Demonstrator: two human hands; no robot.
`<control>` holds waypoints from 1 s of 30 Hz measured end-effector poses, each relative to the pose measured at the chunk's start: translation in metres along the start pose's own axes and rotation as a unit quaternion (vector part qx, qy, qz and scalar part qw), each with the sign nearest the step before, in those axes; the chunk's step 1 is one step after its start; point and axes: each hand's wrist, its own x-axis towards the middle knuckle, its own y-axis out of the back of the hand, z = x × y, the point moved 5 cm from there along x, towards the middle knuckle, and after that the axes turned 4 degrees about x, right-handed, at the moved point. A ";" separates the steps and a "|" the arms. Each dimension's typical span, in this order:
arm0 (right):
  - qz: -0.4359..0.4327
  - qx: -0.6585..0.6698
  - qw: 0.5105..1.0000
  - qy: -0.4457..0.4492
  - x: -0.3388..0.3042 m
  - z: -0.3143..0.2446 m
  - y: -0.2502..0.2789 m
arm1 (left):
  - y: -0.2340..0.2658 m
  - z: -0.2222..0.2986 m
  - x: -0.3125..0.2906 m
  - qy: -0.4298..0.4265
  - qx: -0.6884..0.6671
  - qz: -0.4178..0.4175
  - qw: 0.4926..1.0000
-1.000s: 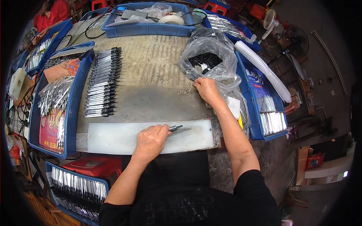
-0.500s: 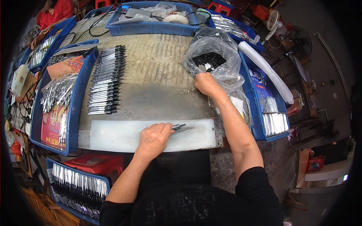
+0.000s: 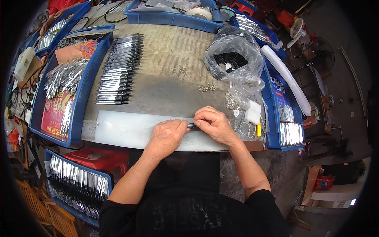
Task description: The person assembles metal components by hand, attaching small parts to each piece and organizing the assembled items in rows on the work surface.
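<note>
Both of my hands are together over a white board [image 3: 118,128] at the table's near edge. My left hand [image 3: 167,135] is closed round a pen [image 3: 192,126], of which only a short dark piece shows between the hands. My right hand [image 3: 214,125] pinches the pen's right end; any small part under its fingers is hidden. Beyond the right hand lies a small heap of metal pieces [image 3: 207,88]. Farther back stands an open clear plastic bag [image 3: 252,47] of black parts [image 3: 237,60]. At the left, a long row of silver and black pens [image 3: 118,71] lies on the table.
Blue trays line the table: one with loose silver pens [image 3: 87,83] at left, one with cables [image 3: 173,18] at the back, one at right [image 3: 270,118]. Scissors [image 3: 248,129] and a yellow tool [image 3: 258,130] lie nearby. Below left is a tray of pens [image 3: 79,185].
My right hand has come back from beside the plastic bag to the pen in my left hand and closed on its end. The whole view has shifted slightly.
</note>
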 end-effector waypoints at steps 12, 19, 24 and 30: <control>0.026 0.008 0.999 -0.026 -0.009 0.007 -0.005 | -0.003 0.000 -0.001 0.005 0.010 -0.011 1.000; 0.066 -0.035 0.997 0.013 -0.014 0.006 -0.003 | -0.002 0.001 -0.001 -0.004 0.013 0.000 1.000; 0.062 -0.118 0.988 0.072 -0.011 -0.005 -0.003 | -0.001 0.002 -0.001 -0.013 0.012 0.011 1.000; -0.001 -0.236 0.964 0.125 -0.005 -0.017 -0.005 | -0.001 0.004 -0.001 -0.016 0.029 -0.006 0.999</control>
